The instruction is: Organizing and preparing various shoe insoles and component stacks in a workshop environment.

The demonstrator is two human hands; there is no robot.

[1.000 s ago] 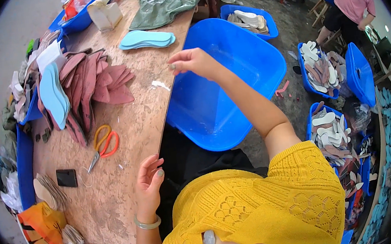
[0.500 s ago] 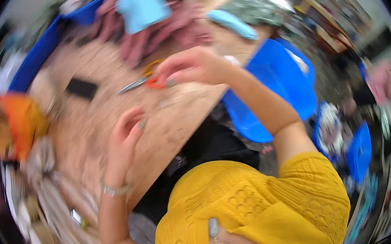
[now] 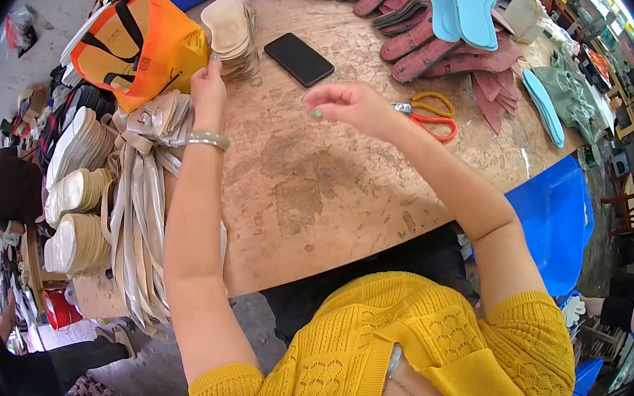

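My left hand is at the lower right side of an orange bag with black handles, close to a stack of beige insole-shaped pieces. Its fingers look curled in with the thumb pointing up; whatever may be between them is hidden. Over the middle of the wooden table, my right hand holds nothing, its fingers loosely bent and apart from the thumb. Scissors with orange and yellow handles lie beside my right wrist. Just beyond that hand rests a black phone.
Dark red cut pieces lie at the far right, under light blue insole-shaped pieces. Beige strips hang over the left edge beside pale stacks. A blue bin stands off the right edge. Another person's leg shows at lower left.
My view has turned left and steadied. My left hand has moved forward to the orange bag. My right hand has moved away from the scissors, which stay on the table.
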